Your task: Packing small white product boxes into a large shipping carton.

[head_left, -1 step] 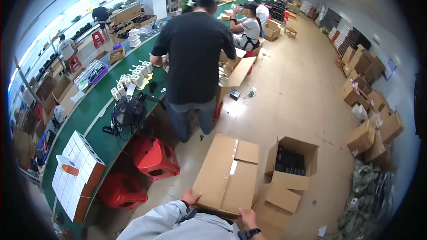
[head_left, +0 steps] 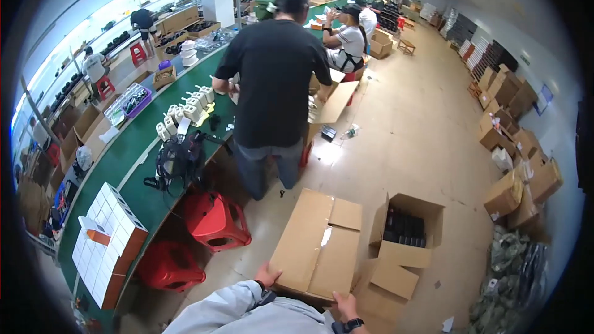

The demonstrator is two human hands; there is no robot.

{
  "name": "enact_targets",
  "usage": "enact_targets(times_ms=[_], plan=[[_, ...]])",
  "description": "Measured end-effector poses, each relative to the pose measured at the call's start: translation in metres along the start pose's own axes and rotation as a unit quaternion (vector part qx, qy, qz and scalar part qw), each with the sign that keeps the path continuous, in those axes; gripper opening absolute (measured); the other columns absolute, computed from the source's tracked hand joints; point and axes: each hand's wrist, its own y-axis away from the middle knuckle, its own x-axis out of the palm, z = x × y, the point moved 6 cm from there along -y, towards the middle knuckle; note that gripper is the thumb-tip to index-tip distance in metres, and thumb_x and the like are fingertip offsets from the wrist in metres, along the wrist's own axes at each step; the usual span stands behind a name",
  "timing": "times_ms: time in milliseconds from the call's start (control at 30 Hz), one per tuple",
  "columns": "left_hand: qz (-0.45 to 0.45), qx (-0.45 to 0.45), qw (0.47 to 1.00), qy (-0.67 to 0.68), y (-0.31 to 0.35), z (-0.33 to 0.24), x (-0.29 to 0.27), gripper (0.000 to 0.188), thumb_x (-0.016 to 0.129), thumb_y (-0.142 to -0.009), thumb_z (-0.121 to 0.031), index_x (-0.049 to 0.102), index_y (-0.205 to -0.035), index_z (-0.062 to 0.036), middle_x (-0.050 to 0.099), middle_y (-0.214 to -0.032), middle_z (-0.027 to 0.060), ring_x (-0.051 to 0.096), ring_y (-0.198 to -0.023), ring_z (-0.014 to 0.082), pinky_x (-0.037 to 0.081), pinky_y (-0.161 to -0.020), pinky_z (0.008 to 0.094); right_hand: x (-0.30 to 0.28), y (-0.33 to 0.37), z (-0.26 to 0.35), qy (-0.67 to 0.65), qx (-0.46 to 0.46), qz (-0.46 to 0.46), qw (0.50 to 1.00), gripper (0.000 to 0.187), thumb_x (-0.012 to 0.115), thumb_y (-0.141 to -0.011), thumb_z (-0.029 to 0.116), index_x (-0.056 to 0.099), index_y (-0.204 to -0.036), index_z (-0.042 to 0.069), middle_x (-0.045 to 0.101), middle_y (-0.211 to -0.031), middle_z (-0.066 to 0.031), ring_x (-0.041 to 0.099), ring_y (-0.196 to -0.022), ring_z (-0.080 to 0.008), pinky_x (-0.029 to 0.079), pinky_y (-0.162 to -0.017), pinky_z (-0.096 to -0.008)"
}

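Observation:
In front of me is a large brown cardboard box with its top flaps folded down flat and a strip of tape along the seam. My left hand grips its near left corner, thumb on top and the other fingers partly hidden. At the near right corner my right hand is closed on the same box, its fingertips out of sight underneath. Just right of it stands an open carton filled with black items in rows.
Red plastic stools stand left, beside the green workbench, which holds stacked white boxes, a black backpack and several cream-coloured parts. A person in a black shirt works ahead. Cartons and plastic-wrapped bundles line the right wall.

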Motion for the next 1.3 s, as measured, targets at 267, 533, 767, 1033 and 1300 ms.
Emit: enact_targets(times_ms=[267,533,767,1033,1300], plan=[[0.040,0.006,0.999,-0.035,-0.089,-0.050,0.048,0.075,0.078,-0.084,-0.047,0.054,-0.143,-0.0065,0.063,-0.136,0.0232,0.059,-0.128,0.0385,0.046,-0.110,0.0460,-0.019,-0.064,0.035,-0.106,0.003,0.071,0.992,0.033,0.076,-0.094,0.032,0.068,-0.097,0.000,0.069,-0.084,-0.0091,0.066,-0.064,-0.0230,0.056,-0.056,-0.0374],[0.094,0.001,0.996,-0.004,-0.164,-0.106,0.108,0.086,0.076,-0.083,-0.058,0.052,-0.144,-0.0028,0.062,-0.138,0.0230,0.059,-0.128,0.0381,0.046,-0.110,0.0450,-0.077,-0.168,0.043,-0.102,0.052,0.047,0.992,0.031,0.072,-0.096,0.024,0.064,-0.117,0.002,0.074,-0.094,-0.0113,0.072,-0.063,-0.0239,0.059,-0.053,-0.0333],[0.061,0.015,0.998,0.013,-0.232,-0.174,0.140,0.079,0.076,-0.087,-0.053,0.053,-0.143,-0.0036,0.064,-0.135,0.0212,0.061,-0.126,0.0329,0.047,-0.108,0.0416,-0.121,-0.232,0.125,-0.051,0.042,0.082,0.994,0.038,0.075,-0.093,0.027,0.064,-0.111,-0.005,0.074,-0.095,-0.0145,0.073,-0.066,-0.0227,0.059,-0.054,-0.0340],[0.028,-0.005,0.997,0.071,-0.247,-0.233,0.165,0.076,0.077,-0.088,-0.049,0.051,-0.145,-0.0069,0.065,-0.135,0.0179,0.061,-0.126,0.0290,0.047,-0.108,0.0394,-0.155,-0.288,0.152,-0.036,-0.010,0.029,0.999,0.038,0.077,-0.092,0.030,0.065,-0.111,-0.001,0.074,-0.098,-0.0136,0.075,-0.075,-0.0239,0.058,-0.058,-0.0338],[0.023,-0.002,0.996,0.084,-0.260,-0.279,0.170,0.075,0.076,-0.088,-0.048,0.050,-0.146,-0.0085,0.067,-0.131,0.0171,0.063,-0.121,0.0281,0.050,-0.102,0.0397,-0.162,-0.335,0.151,0.008,-0.094,-0.032,0.995,0.043,0.077,-0.091,0.029,0.061,-0.119,0.000,0.073,-0.102,-0.0147,0.073,-0.078,-0.0210,0.059,-0.061,-0.0357]])
